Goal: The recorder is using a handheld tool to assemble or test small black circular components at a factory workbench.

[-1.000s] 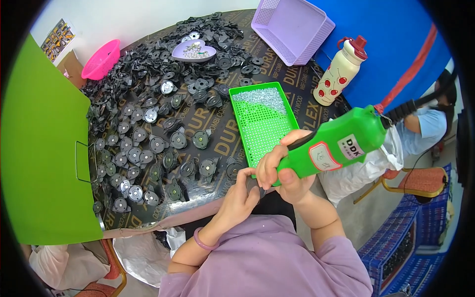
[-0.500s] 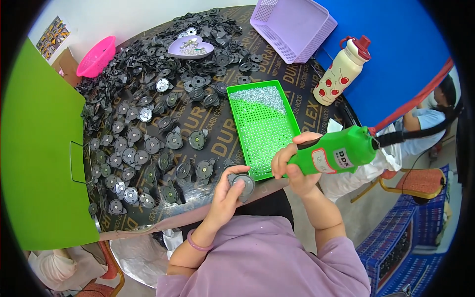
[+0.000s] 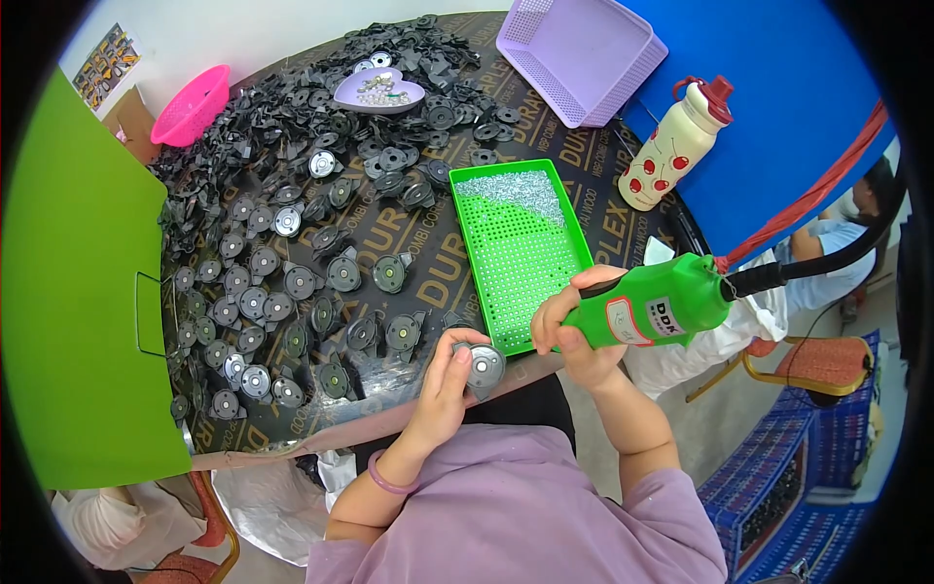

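My left hand [image 3: 446,389] grips a round dark-grey plastic part with side tabs [image 3: 485,368] by its edge, just over the table's front edge; a small light dot shows at its middle. Around a green power screwdriver [image 3: 637,310] my right hand [image 3: 582,331] is closed, the tool lying almost level and its cable leaving to the right. Its tip is hidden by my fingers. Between and beyond my hands lies a green perforated tray [image 3: 516,268], with a heap of small silvery screws [image 3: 516,190] at its far end.
Many similar dark parts [image 3: 251,302] cover the table's left half, piled high at the back. A heart-shaped lilac dish [image 3: 389,104], a pink basket [image 3: 192,105], a purple basket [image 3: 581,58] and a cream bottle [image 3: 674,144] stand farther off. Another person [image 3: 832,238] sits at the far right.
My left thumb has slid off the middle of the round part to its edge, baring its face. The part sits slightly farther right. The screwdriver has barely shifted.
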{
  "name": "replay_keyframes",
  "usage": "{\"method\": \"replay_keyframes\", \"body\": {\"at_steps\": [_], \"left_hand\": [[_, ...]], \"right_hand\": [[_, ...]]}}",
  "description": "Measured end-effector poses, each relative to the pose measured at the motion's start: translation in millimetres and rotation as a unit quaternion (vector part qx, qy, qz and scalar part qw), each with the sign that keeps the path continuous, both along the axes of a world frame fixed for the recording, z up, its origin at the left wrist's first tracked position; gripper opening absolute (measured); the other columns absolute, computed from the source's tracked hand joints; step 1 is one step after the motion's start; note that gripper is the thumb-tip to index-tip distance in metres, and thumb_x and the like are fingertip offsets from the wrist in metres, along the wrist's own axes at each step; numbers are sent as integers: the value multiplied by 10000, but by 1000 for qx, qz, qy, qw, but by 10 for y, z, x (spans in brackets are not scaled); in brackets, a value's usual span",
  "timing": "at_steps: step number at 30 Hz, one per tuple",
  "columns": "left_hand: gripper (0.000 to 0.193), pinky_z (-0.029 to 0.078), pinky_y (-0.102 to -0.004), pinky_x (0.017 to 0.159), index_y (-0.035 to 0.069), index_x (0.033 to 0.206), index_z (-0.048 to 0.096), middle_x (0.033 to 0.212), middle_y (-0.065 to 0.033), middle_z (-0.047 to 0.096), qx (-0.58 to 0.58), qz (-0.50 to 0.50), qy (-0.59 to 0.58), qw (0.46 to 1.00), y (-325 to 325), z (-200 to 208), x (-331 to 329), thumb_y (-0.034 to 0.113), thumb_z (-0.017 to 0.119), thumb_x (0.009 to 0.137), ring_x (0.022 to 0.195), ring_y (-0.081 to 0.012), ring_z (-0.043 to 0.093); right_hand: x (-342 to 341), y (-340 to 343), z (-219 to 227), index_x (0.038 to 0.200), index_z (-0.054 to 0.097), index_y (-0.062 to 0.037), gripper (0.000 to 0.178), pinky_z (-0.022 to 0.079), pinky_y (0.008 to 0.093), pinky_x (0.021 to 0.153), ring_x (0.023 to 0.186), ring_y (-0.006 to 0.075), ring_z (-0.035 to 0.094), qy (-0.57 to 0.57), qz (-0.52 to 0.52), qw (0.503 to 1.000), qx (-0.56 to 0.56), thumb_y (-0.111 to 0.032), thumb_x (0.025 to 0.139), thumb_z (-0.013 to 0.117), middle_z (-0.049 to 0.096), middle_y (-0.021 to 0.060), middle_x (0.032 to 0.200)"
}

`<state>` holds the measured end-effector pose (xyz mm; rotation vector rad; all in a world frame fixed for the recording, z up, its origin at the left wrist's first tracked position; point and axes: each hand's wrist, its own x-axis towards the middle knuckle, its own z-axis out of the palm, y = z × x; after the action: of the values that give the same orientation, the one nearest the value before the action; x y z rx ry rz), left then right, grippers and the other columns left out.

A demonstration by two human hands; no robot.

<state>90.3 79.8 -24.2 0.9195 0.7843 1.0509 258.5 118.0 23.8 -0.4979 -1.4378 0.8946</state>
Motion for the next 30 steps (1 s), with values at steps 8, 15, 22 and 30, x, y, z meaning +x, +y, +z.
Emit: {"method": "replay_keyframes", "body": {"at_steps": [8, 15, 22, 30], "left_hand": [[242, 305, -143, 445, 77, 1036, 446, 747, 25, 495, 16, 12, 47, 999, -9, 27, 6, 277, 332, 964, 553, 3, 395], [241, 324, -143, 445, 72, 1029, 460, 746, 19, 496, 23, 20, 67, 997, -15, 17, 4, 266, 335, 960, 559, -1, 401], [243, 250, -139, 412, 85, 1008, 458, 703, 42, 508, 14, 33, 71, 997, -9, 28, 34, 299, 356, 954, 500, 10, 376], [237, 273, -137, 429, 82, 1012, 460, 706, 40, 508, 77, 40, 104, 991, 21, 7, 60, 281, 344, 959, 536, 15, 394]], "right_hand": [[13, -11, -11, 1122, 311, -34, 412, 408, 272, 417, 433, 158, 459, -41, -18, 999, 22, -153, 847, 594, 458, 68, 566], [-10, -15, -13, 1135, 313, -40, 422, 410, 275, 414, 430, 161, 463, 23, -8, 1000, -3, -144, 843, 600, 466, 72, 569], [7, -12, -14, 1110, 318, -35, 411, 407, 276, 408, 421, 161, 459, -21, -15, 1000, 7, -163, 844, 604, 461, 68, 561], [7, -162, 366, 1138, 280, -76, 486, 412, 279, 394, 410, 163, 458, 94, -16, 995, 3, -321, 854, 589, 452, 47, 555]]}}
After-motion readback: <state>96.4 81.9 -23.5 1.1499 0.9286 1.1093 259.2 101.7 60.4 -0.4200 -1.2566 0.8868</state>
